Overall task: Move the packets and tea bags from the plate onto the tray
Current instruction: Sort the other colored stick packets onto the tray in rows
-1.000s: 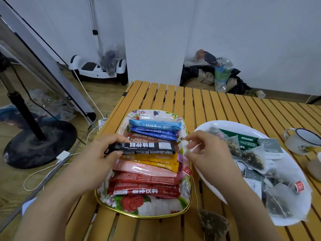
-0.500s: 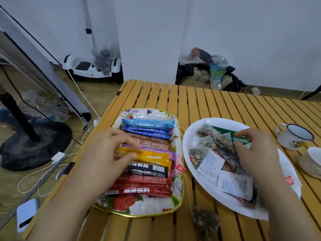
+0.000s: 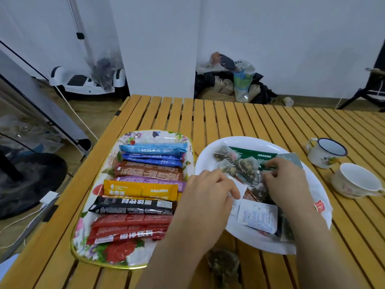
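A floral tray (image 3: 145,136) with a gold rim lies at the left and holds several coloured stick packets (image 3: 143,189) laid in a row. To its right a white plate (image 3: 241,142) carries mesh tea bags (image 3: 239,166), a green packet (image 3: 250,153) and a white sachet (image 3: 258,215). My left hand (image 3: 210,197) rests over the plate's left edge, fingers curled down onto the white sachets. My right hand (image 3: 285,181) lies over the middle of the plate, fingertips among the tea bags beside the green packet. What either hand grips is hidden.
One tea bag (image 3: 224,265) lies on the slatted wooden table (image 3: 229,113) near the front edge. An enamel mug (image 3: 325,152) and a white cup (image 3: 354,180) stand right of the plate. A red tag (image 3: 318,206) hangs over the plate's right rim.
My left hand has left the stick packets on the tray and moved right onto the plate. My right hand went from the tray's edge to the plate's tea bags.
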Demonstrator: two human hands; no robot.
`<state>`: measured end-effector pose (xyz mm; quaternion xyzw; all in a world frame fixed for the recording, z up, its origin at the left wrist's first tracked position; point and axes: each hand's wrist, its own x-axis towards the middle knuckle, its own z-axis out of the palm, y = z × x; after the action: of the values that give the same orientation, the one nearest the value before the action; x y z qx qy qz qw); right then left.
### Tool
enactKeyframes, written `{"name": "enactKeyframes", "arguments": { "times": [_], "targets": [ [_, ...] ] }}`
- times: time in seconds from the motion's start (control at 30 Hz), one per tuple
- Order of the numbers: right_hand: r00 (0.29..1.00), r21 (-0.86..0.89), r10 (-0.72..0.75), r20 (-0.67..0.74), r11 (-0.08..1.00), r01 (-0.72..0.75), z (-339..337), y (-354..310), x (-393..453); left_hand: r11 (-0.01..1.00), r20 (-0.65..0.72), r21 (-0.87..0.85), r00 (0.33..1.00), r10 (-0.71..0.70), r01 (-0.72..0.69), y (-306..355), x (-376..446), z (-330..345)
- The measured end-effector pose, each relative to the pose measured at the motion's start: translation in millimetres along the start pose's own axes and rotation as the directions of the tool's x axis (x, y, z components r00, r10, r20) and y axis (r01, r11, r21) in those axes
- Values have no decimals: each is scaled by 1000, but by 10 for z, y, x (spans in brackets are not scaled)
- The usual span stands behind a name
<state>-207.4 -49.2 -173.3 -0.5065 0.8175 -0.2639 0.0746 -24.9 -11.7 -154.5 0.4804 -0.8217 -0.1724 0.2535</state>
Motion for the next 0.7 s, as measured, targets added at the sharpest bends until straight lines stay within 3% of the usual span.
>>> {"name": "enactKeyframes", "arguments": {
  "times": [0.1,0.2,0.33,0.5,0.7],
  "targets": [
    [983,-138,-141,-118,983,124,43,70,27,1000,28,-7,1000,10,-10,26,22,59],
    [966,-263,-258,0,932,249,58,113,82,1000,42,0,999,0,0,13,31,81],
    [957,-324,-157,243,917,233,161,179,105,1000,61,16,998,-23,22,-25,60,77],
    [979,-388,-135,154,903,186,125,107,77,999,82,26,996,-21,19,-39,57,63],
    [985,-408,-96,140,901,146,95,47,34,999,57,43,998,-25,23,-83,58,52]
  ]
}}
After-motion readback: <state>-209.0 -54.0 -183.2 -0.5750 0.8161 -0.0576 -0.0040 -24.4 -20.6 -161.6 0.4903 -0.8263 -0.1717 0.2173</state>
